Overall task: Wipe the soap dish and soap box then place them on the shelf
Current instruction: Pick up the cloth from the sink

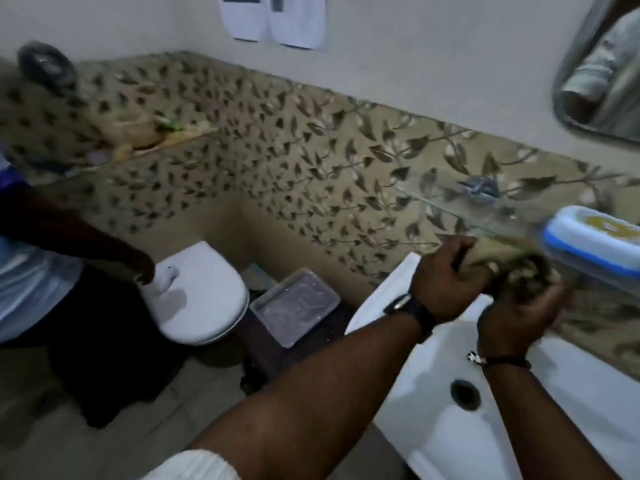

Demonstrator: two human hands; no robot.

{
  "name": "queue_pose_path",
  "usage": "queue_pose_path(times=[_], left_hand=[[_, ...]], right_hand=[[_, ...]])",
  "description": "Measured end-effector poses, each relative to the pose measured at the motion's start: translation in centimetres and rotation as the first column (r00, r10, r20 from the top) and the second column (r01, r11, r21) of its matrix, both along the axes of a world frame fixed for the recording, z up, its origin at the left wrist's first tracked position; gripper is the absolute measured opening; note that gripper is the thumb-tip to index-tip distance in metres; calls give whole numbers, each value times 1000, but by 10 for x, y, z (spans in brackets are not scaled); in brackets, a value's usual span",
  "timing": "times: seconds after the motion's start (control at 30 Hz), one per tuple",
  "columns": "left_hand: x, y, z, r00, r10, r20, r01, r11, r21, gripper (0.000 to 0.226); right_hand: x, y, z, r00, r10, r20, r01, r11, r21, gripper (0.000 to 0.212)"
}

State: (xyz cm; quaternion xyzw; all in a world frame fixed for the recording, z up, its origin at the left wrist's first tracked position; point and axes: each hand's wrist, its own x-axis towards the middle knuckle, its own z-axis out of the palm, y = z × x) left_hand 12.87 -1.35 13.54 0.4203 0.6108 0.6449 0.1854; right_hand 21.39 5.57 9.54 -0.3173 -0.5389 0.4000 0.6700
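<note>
Dark watch (412, 308) on left wrist, thin cord bracelet (502, 360) on right, white sleeve (197, 467).

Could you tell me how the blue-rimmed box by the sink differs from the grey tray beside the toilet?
The blue-rimmed box is closed with a white lid and sits high at the glass shelf, beside the hands; the grey tray is open, lidless and sits low beside the toilet. The box has a bright blue band; the tray is plain grey. The tray lies tilted; the box looks roughly level. Both are rectangular with rounded corners.
</note>
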Motion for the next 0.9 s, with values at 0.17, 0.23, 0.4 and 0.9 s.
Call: queue_pose_path(times=[0.17, 0.23, 0.4, 0.9], left_hand=[[-97, -51, 15, 915, 379, 142, -394, 914, 99, 42], [-131, -70, 11, 863, 472, 178, -490, 868, 74, 35], [-207, -102, -20, 771, 558, 306, -585, 811, -3, 21], [-352, -87, -216, 604, 644, 469, -511, 765, -391, 34]], right_hand=[[-110, -16, 41, 943, 207, 262, -239, 966, 95, 26], [-143, -22, 40, 886, 283, 367, -351, 927, 133, 24], [-227, -37, 31, 692, 397, 603, -551, 830, 86, 22], [-394, -3, -153, 214, 348, 913, -551, 814, -182, 18]])
